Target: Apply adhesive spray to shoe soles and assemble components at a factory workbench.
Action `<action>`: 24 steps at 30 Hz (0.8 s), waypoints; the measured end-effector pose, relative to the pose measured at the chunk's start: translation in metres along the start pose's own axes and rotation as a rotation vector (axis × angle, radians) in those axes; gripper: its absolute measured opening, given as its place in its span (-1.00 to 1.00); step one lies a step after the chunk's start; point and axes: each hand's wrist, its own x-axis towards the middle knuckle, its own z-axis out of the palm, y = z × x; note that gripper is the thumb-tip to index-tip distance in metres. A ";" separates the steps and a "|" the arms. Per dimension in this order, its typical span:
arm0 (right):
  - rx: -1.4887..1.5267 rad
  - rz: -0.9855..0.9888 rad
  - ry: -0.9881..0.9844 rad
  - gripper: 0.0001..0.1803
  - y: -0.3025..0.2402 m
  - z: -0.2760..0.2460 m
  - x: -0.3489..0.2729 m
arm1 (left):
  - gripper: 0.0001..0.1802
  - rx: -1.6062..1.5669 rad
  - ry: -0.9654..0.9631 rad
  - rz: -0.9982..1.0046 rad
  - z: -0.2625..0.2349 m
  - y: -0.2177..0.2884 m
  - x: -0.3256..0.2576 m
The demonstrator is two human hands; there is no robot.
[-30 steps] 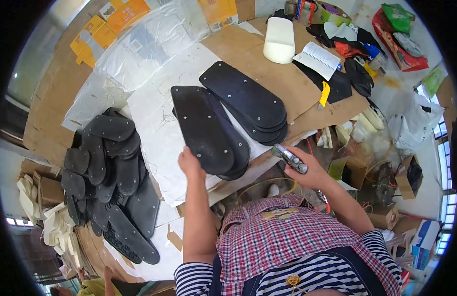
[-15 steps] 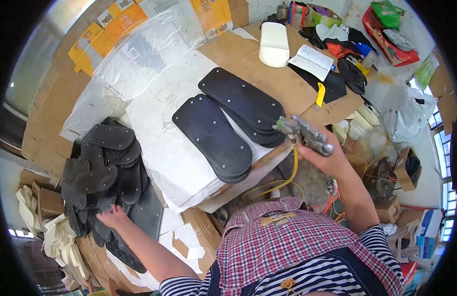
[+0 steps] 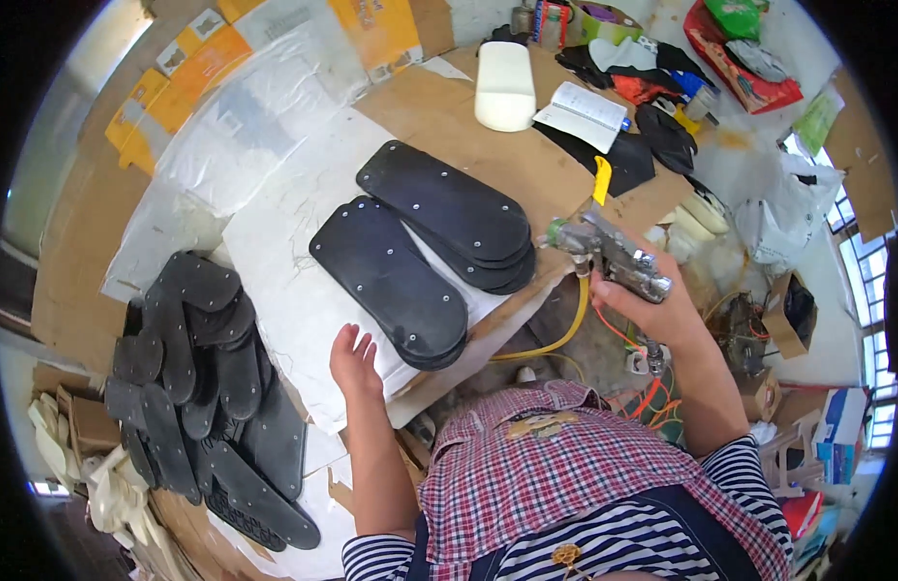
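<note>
My right hand (image 3: pixel 652 302) is closed round the grip of a metal spray gun (image 3: pixel 619 259), whose green-ringed nozzle points left toward the soles. My left hand (image 3: pixel 356 362) is empty, fingers apart, by the near left side of a stack of black shoe soles (image 3: pixel 391 276). A second stack of black soles (image 3: pixel 449 205) lies just behind and to its right, touching it at the near end. Both stacks are slightly fanned, with small studs showing on top. To the left lies a loose heap of black soles (image 3: pixel 241 382), some overlapping at odd angles.
White paper (image 3: pixel 275 242) covers the worktable under the stacks. A cream block (image 3: pixel 504 87), an open notebook (image 3: pixel 583 114) and a yellow cutter (image 3: pixel 601 181) lie on the far side. The gun's yellow hose (image 3: pixel 565 329) hangs past the table edge. Cream soles (image 3: pixel 120 504) stand beyond the heap.
My left hand has left the heap and moved right, beside the near stack. Soles in the heap lie differently, one now slanting at its near end. The gun stays in my right hand.
</note>
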 end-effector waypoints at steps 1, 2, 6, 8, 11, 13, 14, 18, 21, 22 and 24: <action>0.001 0.006 0.012 -0.42 0.002 -0.009 -0.005 | -0.58 0.008 -0.007 -0.007 0.008 -0.004 0.000; -0.025 -0.010 0.058 -0.42 0.006 -0.019 -0.011 | -0.62 0.014 -0.056 -0.005 0.015 -0.008 0.000; -0.129 0.079 0.140 -0.42 0.004 -0.058 -0.046 | -0.73 0.047 -0.096 -0.025 0.044 -0.019 -0.005; -0.153 0.187 0.122 -0.42 0.003 -0.072 -0.065 | -0.74 0.061 -0.113 -0.044 0.055 -0.028 -0.003; -0.157 0.172 -0.016 -0.42 -0.001 -0.080 -0.080 | -0.74 0.074 -0.197 -0.083 0.071 -0.051 -0.001; -0.160 0.169 -0.041 -0.40 0.000 -0.080 -0.083 | -0.74 0.089 -0.256 -0.210 0.086 -0.074 -0.009; -0.102 0.165 -0.053 -0.39 -0.003 -0.076 -0.082 | -0.72 0.103 -0.277 -0.274 0.092 -0.087 -0.011; 0.010 0.148 0.004 -0.37 -0.003 -0.077 -0.075 | -0.69 0.174 -0.291 -0.393 0.121 -0.123 -0.015; -0.010 0.152 0.089 -0.37 -0.007 -0.086 -0.072 | -0.69 0.177 -0.300 -0.374 0.143 -0.124 -0.006; -0.033 0.171 0.113 -0.38 -0.006 -0.091 -0.071 | -0.69 0.171 -0.295 -0.370 0.147 -0.121 -0.001; -0.073 0.139 0.059 -0.40 0.001 -0.101 -0.068 | -0.71 0.220 -0.254 -0.294 0.156 -0.115 0.007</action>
